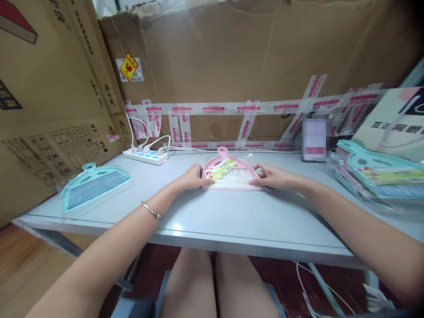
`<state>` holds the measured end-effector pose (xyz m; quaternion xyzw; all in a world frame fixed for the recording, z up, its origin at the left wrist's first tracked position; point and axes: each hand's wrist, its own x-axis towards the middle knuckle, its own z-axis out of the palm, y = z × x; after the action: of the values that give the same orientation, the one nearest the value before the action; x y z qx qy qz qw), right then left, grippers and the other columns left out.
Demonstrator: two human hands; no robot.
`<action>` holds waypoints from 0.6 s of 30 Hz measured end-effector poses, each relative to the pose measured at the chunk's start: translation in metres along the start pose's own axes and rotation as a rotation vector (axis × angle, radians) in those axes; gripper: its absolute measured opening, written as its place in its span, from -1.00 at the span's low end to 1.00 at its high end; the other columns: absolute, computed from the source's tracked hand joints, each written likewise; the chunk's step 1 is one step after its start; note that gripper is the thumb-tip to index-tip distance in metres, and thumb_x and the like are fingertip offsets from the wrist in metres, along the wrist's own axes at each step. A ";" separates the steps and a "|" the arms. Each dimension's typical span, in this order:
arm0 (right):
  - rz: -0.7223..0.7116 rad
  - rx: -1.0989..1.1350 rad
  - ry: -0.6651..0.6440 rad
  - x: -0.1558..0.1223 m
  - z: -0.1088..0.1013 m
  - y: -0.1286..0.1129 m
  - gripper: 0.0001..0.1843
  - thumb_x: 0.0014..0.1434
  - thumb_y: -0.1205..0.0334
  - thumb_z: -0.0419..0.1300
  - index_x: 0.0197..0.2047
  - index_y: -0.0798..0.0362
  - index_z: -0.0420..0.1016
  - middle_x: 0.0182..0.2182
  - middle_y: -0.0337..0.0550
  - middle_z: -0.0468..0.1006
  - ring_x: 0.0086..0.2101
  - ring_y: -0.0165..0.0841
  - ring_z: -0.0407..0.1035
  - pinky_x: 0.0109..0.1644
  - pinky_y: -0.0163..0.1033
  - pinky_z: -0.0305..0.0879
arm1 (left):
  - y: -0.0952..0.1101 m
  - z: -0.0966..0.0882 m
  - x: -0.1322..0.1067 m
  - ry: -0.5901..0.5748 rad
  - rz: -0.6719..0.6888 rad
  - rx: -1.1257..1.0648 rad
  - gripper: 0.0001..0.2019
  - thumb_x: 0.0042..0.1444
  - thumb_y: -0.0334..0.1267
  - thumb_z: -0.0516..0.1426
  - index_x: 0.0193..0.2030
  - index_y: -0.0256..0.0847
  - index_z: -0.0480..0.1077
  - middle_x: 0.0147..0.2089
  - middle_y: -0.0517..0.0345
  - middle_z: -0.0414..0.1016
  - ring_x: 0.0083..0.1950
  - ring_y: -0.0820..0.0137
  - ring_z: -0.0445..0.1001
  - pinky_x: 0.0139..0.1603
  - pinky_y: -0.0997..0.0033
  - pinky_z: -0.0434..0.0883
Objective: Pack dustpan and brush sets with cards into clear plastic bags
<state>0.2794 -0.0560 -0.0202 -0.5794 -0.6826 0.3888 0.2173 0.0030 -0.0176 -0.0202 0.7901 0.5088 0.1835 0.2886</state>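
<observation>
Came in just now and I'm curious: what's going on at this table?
Someone's left hand and right hand are gripping the two sides of a pink dustpan and brush in clear wrap, at the middle of the table. A blue-green dustpan and brush lies off to the left, and a pile of dustpans sits on the right. A phone stands toward the back.

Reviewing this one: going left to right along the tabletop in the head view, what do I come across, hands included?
Teal dustpan set → white power strip → left hand → pink dustpan set → right hand → phone → stack of dustpan sets.
</observation>
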 end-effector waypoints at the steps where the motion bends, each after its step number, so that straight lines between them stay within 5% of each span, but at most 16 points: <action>1: -0.038 0.048 -0.004 0.000 0.001 0.000 -0.43 -0.12 0.00 0.30 -0.16 0.02 0.09 -0.40 -0.22 0.47 -0.45 -0.40 0.29 -0.44 -0.30 0.12 | 0.000 -0.001 -0.001 -0.024 -0.008 -0.090 -0.48 -0.17 -0.02 0.24 -0.15 -0.25 0.16 -0.11 -0.01 0.34 -0.06 0.22 0.36 -0.13 0.25 0.36; 4: -0.133 0.142 -0.021 0.001 0.004 0.000 -0.42 -0.08 0.02 0.29 -0.16 -0.02 0.00 -0.22 -0.12 0.50 -0.29 -0.32 0.37 -0.32 -0.25 0.24 | 0.001 -0.005 -0.005 -0.041 -0.003 -0.282 -0.44 -0.18 -0.14 0.27 -0.11 -0.24 0.07 -0.07 0.01 0.33 -0.04 0.29 0.37 -0.18 0.35 0.37; 8: -0.157 0.139 -0.067 -0.002 0.004 -0.006 -0.42 -0.03 0.06 0.26 -0.11 -0.02 -0.04 -0.15 -0.06 0.48 -0.18 -0.27 0.36 -0.22 -0.21 0.28 | 0.002 -0.008 -0.007 -0.052 -0.006 -0.279 -0.45 -0.18 -0.18 0.28 -0.11 -0.24 0.06 -0.03 -0.02 0.32 0.00 0.26 0.35 -0.17 0.35 0.37; 14: -0.177 0.167 -0.080 0.000 0.004 -0.006 -0.43 -0.03 0.05 0.26 -0.13 -0.01 -0.03 -0.23 -0.13 0.46 -0.28 -0.35 0.33 -0.28 -0.25 0.23 | 0.005 -0.010 -0.007 -0.060 0.062 -0.339 -0.28 -0.19 -0.10 0.30 0.09 -0.24 0.09 0.20 -0.14 0.17 0.18 0.20 0.26 0.06 0.26 0.34; 18: -0.177 0.024 -0.076 0.006 0.007 -0.002 -0.45 -0.01 0.00 0.23 -0.06 0.04 0.07 -0.38 -0.23 0.40 -0.41 -0.41 0.25 -0.35 -0.27 0.17 | 0.002 -0.006 -0.001 -0.030 0.023 -0.563 -0.48 -0.03 -0.07 0.22 0.04 -0.22 0.24 0.09 -0.09 0.37 0.06 0.22 0.40 0.01 0.22 0.39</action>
<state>0.2713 -0.0522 -0.0240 -0.4989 -0.7343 0.3978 0.2317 0.0008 -0.0174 -0.0142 0.6873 0.4244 0.3091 0.5019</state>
